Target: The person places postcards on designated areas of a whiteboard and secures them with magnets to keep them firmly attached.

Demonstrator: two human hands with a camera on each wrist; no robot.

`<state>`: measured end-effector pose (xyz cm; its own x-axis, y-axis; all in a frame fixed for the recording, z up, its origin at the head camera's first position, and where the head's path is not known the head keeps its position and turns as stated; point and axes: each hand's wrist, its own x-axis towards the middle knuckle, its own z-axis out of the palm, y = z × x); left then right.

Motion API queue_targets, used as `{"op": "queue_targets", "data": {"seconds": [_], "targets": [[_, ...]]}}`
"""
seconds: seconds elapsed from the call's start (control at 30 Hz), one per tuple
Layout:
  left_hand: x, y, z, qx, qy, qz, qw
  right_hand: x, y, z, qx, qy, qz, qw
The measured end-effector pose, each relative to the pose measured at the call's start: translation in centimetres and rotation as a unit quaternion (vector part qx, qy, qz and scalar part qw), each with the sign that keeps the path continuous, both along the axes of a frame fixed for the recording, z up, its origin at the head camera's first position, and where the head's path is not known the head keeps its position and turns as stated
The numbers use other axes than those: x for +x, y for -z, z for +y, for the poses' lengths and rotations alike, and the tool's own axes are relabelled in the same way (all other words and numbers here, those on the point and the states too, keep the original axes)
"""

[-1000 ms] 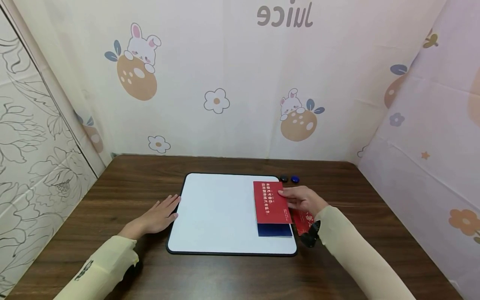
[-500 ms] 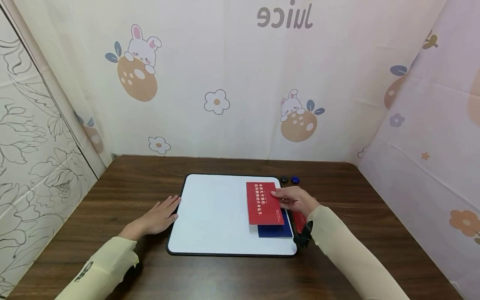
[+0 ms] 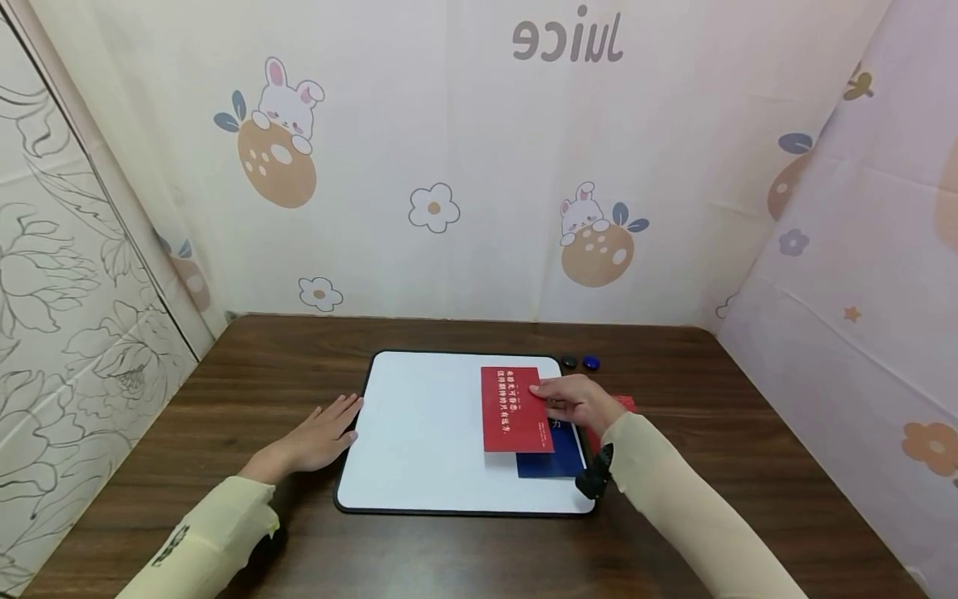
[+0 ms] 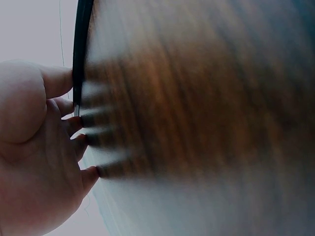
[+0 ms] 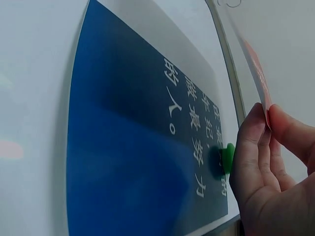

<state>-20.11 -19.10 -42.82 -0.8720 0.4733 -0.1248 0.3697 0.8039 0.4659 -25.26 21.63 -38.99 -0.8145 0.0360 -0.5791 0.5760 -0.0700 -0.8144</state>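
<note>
A white board (image 3: 427,433) with a dark frame lies on the wooden table. My right hand (image 3: 580,401) pinches a red card (image 3: 512,416) with white writing by its right edge, between thumb and fingers. The card is held over the right half of the board. Partly covered by it, a blue card (image 3: 550,466) with white characters lies on the board. In the right wrist view a green magnet (image 5: 228,158) sits on the blue card near my fingers. My left hand (image 3: 310,439) rests at the board's left edge, fingers extended and touching the frame.
A black magnet (image 3: 569,362) and a blue magnet (image 3: 591,363) lie on the table (image 3: 674,366) beyond the board's far right corner. Another red card (image 3: 624,403) lies right of the board, mostly hidden by my right hand and sleeve. A patterned curtain hangs behind the table.
My right hand has carried the red card leftward off the blue card, uncovering more of it. The left hand has stayed at the board's edge.
</note>
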Motion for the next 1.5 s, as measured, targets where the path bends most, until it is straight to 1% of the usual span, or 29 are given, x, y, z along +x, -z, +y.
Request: {"op": "queue_targets", "data": {"seconds": [0.17,0.37,0.53,0.77,1.0,1.2,1.3,1.5], "targets": [[0.0,0.0,0.0,-0.004,-0.002,-0.001,1.0000,-0.2,0.2,-0.7,0.001,-0.001,0.001,1.000],[0.0,0.1,0.0,-0.004,-0.002,-0.001,1.0000,-0.3,0.4,-1.5,0.018,-0.002,-0.009,1.000],[0.1,0.0,-0.1,-0.002,-0.001,-0.003,1.0000,-0.2,0.6,-2.0,0.024,-0.010,-0.012,1.000],[0.2,-0.2,0.0,-0.001,-0.002,-0.005,1.0000,-0.2,0.6,-3.1,0.029,-0.009,-0.021,0.999],[0.1,-0.3,0.0,-0.001,0.002,0.000,1.0000,-0.3,0.6,-4.2,0.046,-0.027,-0.018,0.998],[0.0,-0.2,0.0,-0.003,0.002,0.005,1.0000,-0.3,0.8,-4.6,0.057,-0.032,-0.019,0.998],[0.0,-0.2,0.0,-0.002,0.003,0.003,1.0000,-0.3,0.8,-4.8,0.065,-0.030,-0.021,0.997],[0.0,-0.1,0.0,-0.003,0.002,0.002,1.0000,-0.3,0.9,-5.1,0.080,-0.039,-0.018,0.996]]}}
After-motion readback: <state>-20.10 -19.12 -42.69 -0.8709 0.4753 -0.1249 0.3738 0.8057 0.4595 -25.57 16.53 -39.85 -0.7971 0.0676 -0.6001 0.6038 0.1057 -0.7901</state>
